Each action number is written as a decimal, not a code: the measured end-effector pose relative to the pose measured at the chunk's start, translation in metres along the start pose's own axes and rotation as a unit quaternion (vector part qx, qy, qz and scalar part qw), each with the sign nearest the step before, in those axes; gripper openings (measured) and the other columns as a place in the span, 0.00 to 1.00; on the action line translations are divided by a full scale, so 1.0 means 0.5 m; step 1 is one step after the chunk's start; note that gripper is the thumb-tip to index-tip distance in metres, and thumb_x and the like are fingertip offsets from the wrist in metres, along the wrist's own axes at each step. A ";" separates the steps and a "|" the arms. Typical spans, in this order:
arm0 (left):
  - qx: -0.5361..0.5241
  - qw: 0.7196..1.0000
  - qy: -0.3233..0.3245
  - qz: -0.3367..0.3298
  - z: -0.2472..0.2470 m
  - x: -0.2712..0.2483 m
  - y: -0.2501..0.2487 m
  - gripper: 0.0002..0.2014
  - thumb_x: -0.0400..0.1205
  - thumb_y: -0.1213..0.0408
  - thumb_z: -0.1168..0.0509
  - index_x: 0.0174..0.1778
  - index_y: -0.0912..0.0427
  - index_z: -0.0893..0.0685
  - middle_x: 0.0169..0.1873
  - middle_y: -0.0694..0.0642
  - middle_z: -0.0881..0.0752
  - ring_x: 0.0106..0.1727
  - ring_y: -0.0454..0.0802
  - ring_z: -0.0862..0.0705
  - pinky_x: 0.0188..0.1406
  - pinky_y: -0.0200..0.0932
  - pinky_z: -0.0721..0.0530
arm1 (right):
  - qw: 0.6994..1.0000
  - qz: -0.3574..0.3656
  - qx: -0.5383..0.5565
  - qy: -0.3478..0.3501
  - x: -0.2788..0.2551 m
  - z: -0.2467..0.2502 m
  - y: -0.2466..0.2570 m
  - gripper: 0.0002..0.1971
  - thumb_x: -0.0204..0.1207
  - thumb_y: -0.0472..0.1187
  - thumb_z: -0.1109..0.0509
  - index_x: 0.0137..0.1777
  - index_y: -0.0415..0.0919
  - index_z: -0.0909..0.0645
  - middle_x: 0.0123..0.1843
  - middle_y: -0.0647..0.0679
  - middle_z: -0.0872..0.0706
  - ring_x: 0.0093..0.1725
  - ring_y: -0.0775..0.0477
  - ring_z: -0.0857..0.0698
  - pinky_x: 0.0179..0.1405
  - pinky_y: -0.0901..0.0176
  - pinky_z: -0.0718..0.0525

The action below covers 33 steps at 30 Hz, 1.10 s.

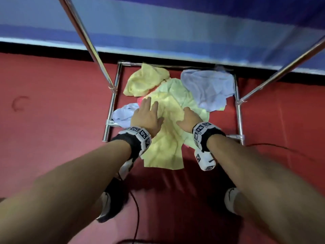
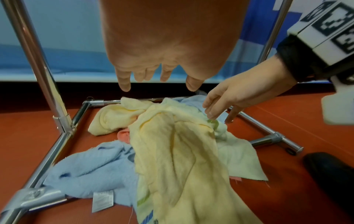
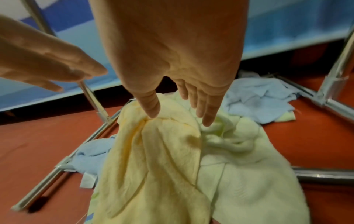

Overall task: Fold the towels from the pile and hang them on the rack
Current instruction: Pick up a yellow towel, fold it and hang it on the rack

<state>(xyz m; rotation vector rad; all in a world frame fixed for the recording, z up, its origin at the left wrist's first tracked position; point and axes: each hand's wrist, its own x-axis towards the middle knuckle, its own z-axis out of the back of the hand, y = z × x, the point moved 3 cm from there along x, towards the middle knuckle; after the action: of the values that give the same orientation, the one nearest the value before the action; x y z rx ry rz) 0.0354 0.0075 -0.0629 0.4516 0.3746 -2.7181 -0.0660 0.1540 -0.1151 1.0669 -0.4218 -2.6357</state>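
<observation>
A loose pile of towels lies on the red floor inside the chrome rack's base frame (image 1: pixel 115 95). On top, a long yellow towel (image 1: pixel 167 143) runs toward me. Around it lie a second yellow towel (image 1: pixel 146 80), a pale green one (image 1: pixel 177 90) and two blue ones (image 1: pixel 209 88) (image 1: pixel 123 114). My left hand (image 1: pixel 147 113) hovers just above the pile with fingers spread and straight (image 2: pixel 153 72). My right hand (image 1: pixel 189 118) reaches down with straight fingers (image 3: pixel 184 94), and its thumb touches a raised fold of the long yellow towel (image 3: pixel 153 151). Neither hand holds anything.
Two slanted chrome rack posts (image 1: pixel 84 37) (image 1: pixel 281 67) rise on either side of the pile. A blue and white wall (image 1: pixel 175 29) stands behind it. My shoes (image 1: pixel 109 203) (image 1: pixel 231 199) stand close in front, and black cables (image 1: pixel 135 208) trail across the floor.
</observation>
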 end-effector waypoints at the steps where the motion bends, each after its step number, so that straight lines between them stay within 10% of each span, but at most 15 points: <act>1: -0.005 1.000 0.007 0.006 -0.010 0.010 0.009 0.34 0.89 0.47 0.43 0.87 0.59 0.46 0.88 0.62 0.50 0.88 0.59 0.50 0.83 0.59 0.39 | 1.000 -0.015 0.018 -0.004 0.019 -0.012 0.001 0.40 0.82 0.49 0.26 0.85 0.34 0.42 0.82 0.35 0.29 0.79 0.32 0.26 0.74 0.43 0.23; 4: -0.012 1.000 0.017 0.018 -0.023 0.034 0.030 0.35 0.89 0.46 0.45 0.88 0.56 0.50 0.88 0.60 0.52 0.89 0.57 0.52 0.83 0.58 0.40 | 0.996 -0.046 0.069 0.021 0.058 -0.038 0.006 0.51 0.80 0.53 0.24 0.89 0.35 0.54 0.87 0.35 0.37 0.84 0.32 0.33 0.81 0.42 0.29; 10: 0.015 1.000 0.010 0.025 -0.027 0.054 0.042 0.36 0.89 0.43 0.48 0.89 0.55 0.51 0.89 0.58 0.52 0.89 0.56 0.54 0.85 0.62 0.45 | 0.990 -0.068 0.109 -0.058 0.089 -0.036 -0.010 0.21 0.83 0.47 0.29 0.69 0.33 0.20 0.68 0.37 0.14 0.66 0.33 0.16 0.53 0.52 0.19; 16: 0.029 0.999 0.015 0.007 0.005 0.031 0.010 0.36 0.88 0.41 0.49 0.88 0.56 0.50 0.88 0.59 0.52 0.89 0.57 0.53 0.85 0.61 0.43 | 0.970 0.061 0.210 -0.107 -0.026 0.033 0.030 0.10 0.89 0.54 0.37 0.53 0.54 0.17 0.52 0.52 0.14 0.61 0.41 0.19 0.60 0.54 0.24; 19: -0.011 0.999 -0.022 -0.038 0.076 0.004 -0.026 0.38 0.87 0.45 0.41 0.88 0.58 0.49 0.88 0.61 0.49 0.88 0.57 0.49 0.84 0.59 0.39 | 0.960 0.144 0.220 -0.092 -0.113 0.100 0.071 0.20 0.90 0.53 0.39 0.75 0.42 0.20 0.73 0.45 0.16 0.74 0.42 0.22 0.68 0.59 0.30; 21: -0.074 0.993 -0.048 -0.081 0.146 -0.018 -0.056 0.39 0.84 0.51 0.34 0.87 0.58 0.45 0.86 0.61 0.40 0.85 0.59 0.39 0.80 0.58 0.31 | 0.954 0.213 0.182 -0.104 -0.177 0.155 0.104 0.15 0.88 0.52 0.34 0.64 0.43 0.15 0.62 0.48 0.11 0.65 0.46 0.16 0.63 0.58 0.26; 23: -0.141 0.980 -0.059 -0.128 0.222 -0.047 -0.085 0.29 0.82 0.59 0.32 0.79 0.57 0.30 0.74 0.61 0.22 0.74 0.61 0.23 0.67 0.54 0.21 | 0.945 0.270 0.142 -0.117 -0.252 0.219 0.135 0.09 0.83 0.50 0.26 0.41 0.53 0.18 0.39 0.56 0.15 0.43 0.55 0.17 0.47 0.59 0.25; 27: -0.158 0.966 -0.101 -0.176 0.347 -0.133 -0.136 0.09 0.80 0.65 0.35 0.53 0.61 0.15 0.47 0.62 0.11 0.52 0.65 0.14 0.43 0.46 0.27 | 0.935 0.314 0.051 -0.158 -0.392 0.338 0.141 0.12 0.71 0.54 0.17 0.44 0.52 0.17 0.39 0.56 0.14 0.42 0.52 0.16 0.42 0.61 0.23; 33: -0.279 0.932 -0.225 -0.063 0.453 -0.211 -0.128 0.09 0.79 0.71 0.41 0.53 0.64 0.19 0.46 0.66 0.13 0.50 0.65 0.17 0.43 0.50 0.26 | 0.964 0.075 -0.195 -0.166 -0.473 0.428 0.023 0.15 0.79 0.57 0.28 0.51 0.44 0.13 0.54 0.42 0.10 0.57 0.35 0.13 0.54 0.49 0.15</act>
<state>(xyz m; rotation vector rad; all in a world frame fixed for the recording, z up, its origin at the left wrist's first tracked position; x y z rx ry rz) 0.0451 0.0264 0.1944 -0.3550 1.0195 -2.5591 -0.0515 0.2614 0.1849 0.4540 -0.0342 -2.6088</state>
